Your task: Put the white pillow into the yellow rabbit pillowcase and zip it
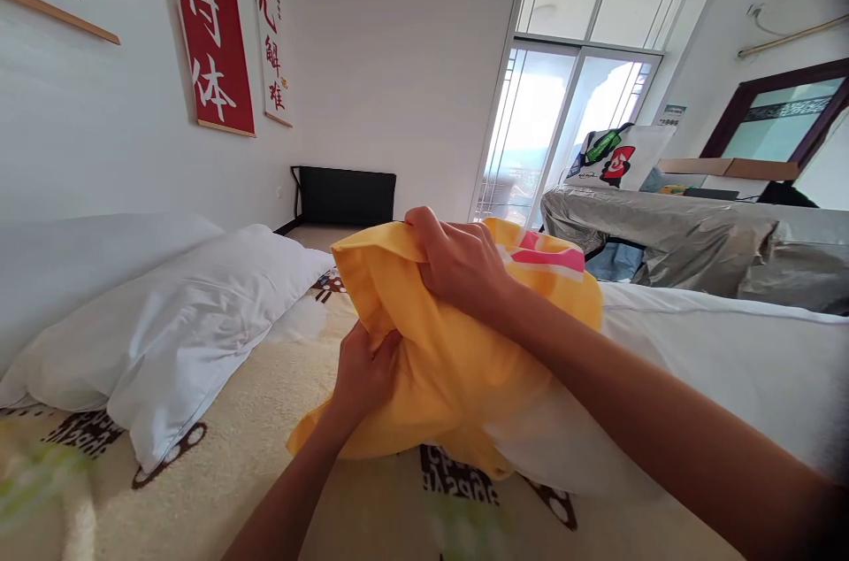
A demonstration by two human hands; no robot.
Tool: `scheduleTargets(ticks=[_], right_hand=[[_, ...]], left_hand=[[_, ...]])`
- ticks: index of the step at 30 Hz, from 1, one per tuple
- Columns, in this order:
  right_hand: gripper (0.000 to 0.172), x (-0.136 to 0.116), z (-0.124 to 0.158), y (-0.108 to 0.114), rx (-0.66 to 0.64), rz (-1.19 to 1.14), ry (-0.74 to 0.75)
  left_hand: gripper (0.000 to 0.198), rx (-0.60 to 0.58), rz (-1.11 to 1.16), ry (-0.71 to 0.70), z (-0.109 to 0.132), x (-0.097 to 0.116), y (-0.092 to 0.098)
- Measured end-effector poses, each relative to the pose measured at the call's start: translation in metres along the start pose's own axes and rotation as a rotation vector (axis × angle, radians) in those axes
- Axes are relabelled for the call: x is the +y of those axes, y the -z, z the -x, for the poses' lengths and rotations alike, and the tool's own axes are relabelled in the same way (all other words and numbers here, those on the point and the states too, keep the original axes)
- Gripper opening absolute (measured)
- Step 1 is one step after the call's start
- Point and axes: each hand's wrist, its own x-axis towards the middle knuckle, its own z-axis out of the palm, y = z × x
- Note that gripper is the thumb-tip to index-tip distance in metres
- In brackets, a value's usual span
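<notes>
A yellow pillowcase with a pink and white patch is bunched around the end of a white pillow that lies across the bed. My right hand is closed on the top edge of the yellow fabric. Lower down, my left hand pinches a fold of the same pillowcase near its left side. The white pillow sticks out to the right from under my right forearm.
Another white pillow lies at the left on a cream printed blanket. Red banners hang on the white wall. A silver-covered sofa stands at the right, glass balcony doors behind it, a dark bench by the far wall.
</notes>
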Motion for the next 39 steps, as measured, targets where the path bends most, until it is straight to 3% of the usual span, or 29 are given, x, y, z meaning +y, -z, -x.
scheduleTargets(ticks=[6, 12, 15, 18, 22, 25, 28, 34, 36, 39], right_hand=[[0.023, 0.025, -0.014, -0.011, 0.015, 0.056, -0.086], [0.021, 0.027, -0.014, -0.011, -0.008, 0.070, -0.093], [0.017, 0.018, -0.010, -0.003, -0.029, 0.043, 0.025], [0.030, 0.017, -0.009, 0.004, -0.056, -0.001, 0.228], [0.044, 0.036, 0.000, 0.018, -0.056, -0.086, 0.392], [0.042, 0.056, 0.028, 0.034, 0.039, -0.110, 0.376], [0.037, 0.069, 0.076, 0.044, 0.118, -0.045, 0.320], [0.051, 0.074, 0.171, 0.032, -0.012, 0.153, 0.281], [0.053, 0.074, 0.185, 0.024, 0.010, 0.161, 0.190], [0.054, 0.071, 0.187, 0.012, 0.144, 0.163, 0.077]], left_hand=[[0.032, 0.078, 0.151, 0.086, -0.002, 0.007, 0.017], [0.036, -0.161, 0.183, 0.127, -0.003, 0.011, 0.033], [0.040, -0.125, 0.146, 0.080, -0.002, 0.011, 0.033], [0.054, -0.040, 0.178, 0.020, -0.002, 0.012, 0.030], [0.048, -0.049, 0.230, 0.131, -0.008, 0.009, 0.030], [0.040, -0.063, 0.200, 0.171, -0.013, 0.002, 0.032], [0.036, -0.073, 0.246, 0.139, -0.015, -0.004, 0.032], [0.029, -0.029, 0.342, 0.053, -0.010, -0.004, 0.032], [0.036, -0.005, 0.365, 0.026, -0.007, 0.001, 0.033], [0.046, 0.002, 0.378, -0.016, -0.001, 0.012, 0.032]])
